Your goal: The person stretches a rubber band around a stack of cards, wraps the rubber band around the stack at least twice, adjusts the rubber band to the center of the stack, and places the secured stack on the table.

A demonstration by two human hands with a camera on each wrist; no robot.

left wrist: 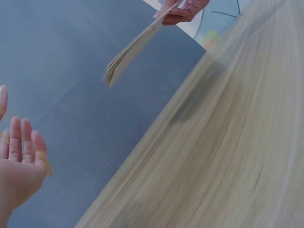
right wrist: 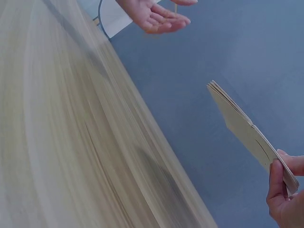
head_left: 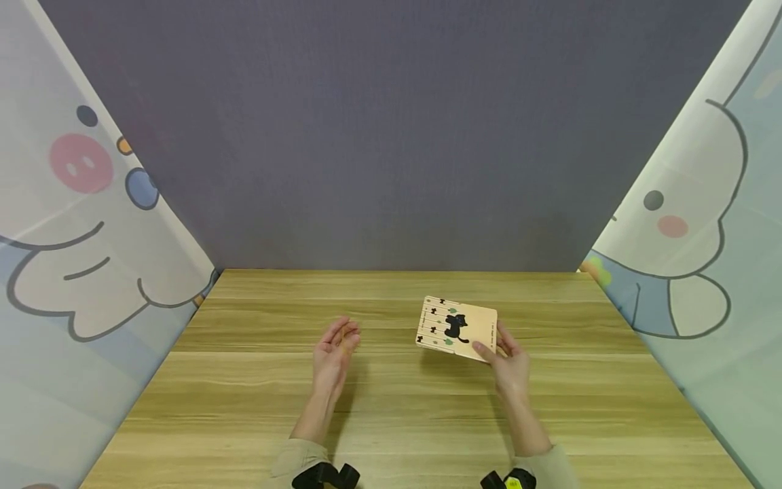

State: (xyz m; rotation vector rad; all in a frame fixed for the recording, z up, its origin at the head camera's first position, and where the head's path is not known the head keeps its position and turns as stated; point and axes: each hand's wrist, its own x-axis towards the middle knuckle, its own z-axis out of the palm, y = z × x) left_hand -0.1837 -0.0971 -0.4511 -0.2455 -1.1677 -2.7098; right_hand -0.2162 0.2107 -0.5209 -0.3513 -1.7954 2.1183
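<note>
My right hand (head_left: pixel 512 370) holds a small cream notebook (head_left: pixel 479 320) up over the table, thumb on its front and fingers behind. Its cover shows a black cat, small bows and green leaves; the right wrist view shows layered edges on the notebook (right wrist: pixel 242 126). To the left, my left hand (head_left: pixel 331 360) is raised, palm turned up and inward, its fingers extended and slightly bent. A thin yellow band (left wrist: pixel 49 167), like a rubber band, runs about those fingers; part of it is hidden behind them. Between the notebook and the left hand there is a gap.
A wood-grain table (head_left: pixel 403 435) lies below both hands, which cast shadows on it. Behind it stands a dark grey panel (head_left: pixel 397 136). Cartoon-printed curtains hang at the left (head_left: pixel 36 380) and right (head_left: pixel 751 407).
</note>
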